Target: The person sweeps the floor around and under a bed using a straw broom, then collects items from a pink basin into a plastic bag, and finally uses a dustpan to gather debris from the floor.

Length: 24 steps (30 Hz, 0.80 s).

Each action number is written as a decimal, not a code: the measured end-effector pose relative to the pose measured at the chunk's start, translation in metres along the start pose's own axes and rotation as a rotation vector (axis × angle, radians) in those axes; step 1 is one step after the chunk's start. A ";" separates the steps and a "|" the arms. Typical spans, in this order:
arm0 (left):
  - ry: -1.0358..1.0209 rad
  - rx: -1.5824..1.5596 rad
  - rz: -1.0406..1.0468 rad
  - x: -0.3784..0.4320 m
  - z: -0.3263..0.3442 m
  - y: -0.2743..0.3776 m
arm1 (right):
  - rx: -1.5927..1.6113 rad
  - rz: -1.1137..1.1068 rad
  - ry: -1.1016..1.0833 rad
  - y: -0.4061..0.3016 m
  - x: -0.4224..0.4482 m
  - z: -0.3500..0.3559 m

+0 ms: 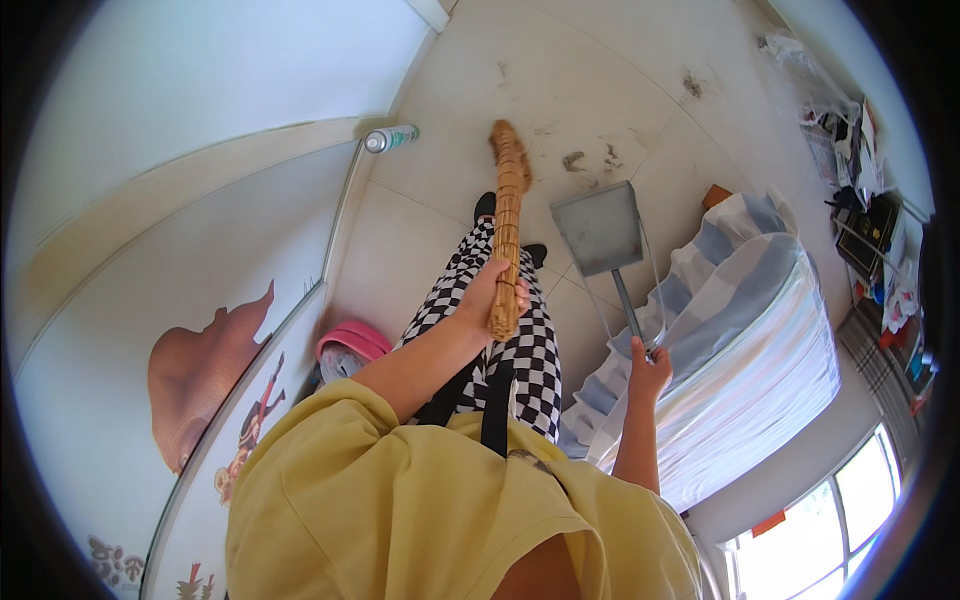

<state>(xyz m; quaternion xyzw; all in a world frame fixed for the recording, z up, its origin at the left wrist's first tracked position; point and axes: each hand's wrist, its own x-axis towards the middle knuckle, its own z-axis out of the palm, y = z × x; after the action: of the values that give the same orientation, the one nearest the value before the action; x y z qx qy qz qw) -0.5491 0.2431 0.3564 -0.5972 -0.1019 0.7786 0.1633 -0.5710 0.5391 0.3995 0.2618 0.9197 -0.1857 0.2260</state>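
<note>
My left hand grips the bound straw handle of a hand broom. The broom's brown bristle end is low over the tiled floor, beyond my feet; whether it touches is hard to tell. My right hand holds the upper end of the long handle of a grey dustpan, with its pan to the right of the broom. No debris is plain in the pan. Small heaps of dark dirt lie on the floor between broom and dustpan and beyond them, and another dirt patch is farther off.
A spray can stands by the white door frame at left. A pink basin is beside my left leg. At right are a table with a blue-and-white cloth, a small brown object and cluttered items along the wall.
</note>
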 end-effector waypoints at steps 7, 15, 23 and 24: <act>0.148 0.812 0.424 -0.031 0.028 0.010 | 0.090 0.066 -0.008 0.033 0.005 -0.004; 0.366 0.876 0.523 0.071 0.112 0.148 | 0.105 0.050 0.029 0.076 0.015 -0.001; 0.256 1.390 0.414 0.094 0.096 0.057 | 0.107 0.163 0.034 0.064 0.029 0.012; 0.276 1.359 0.369 0.083 0.093 0.044 | 0.100 0.195 0.005 0.062 0.030 0.011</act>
<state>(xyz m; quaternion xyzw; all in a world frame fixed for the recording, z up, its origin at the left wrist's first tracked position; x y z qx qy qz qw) -0.6635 0.2367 0.2913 -0.4640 0.5298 0.6022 0.3761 -0.5551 0.5953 0.3616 0.3613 0.8802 -0.2077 0.2273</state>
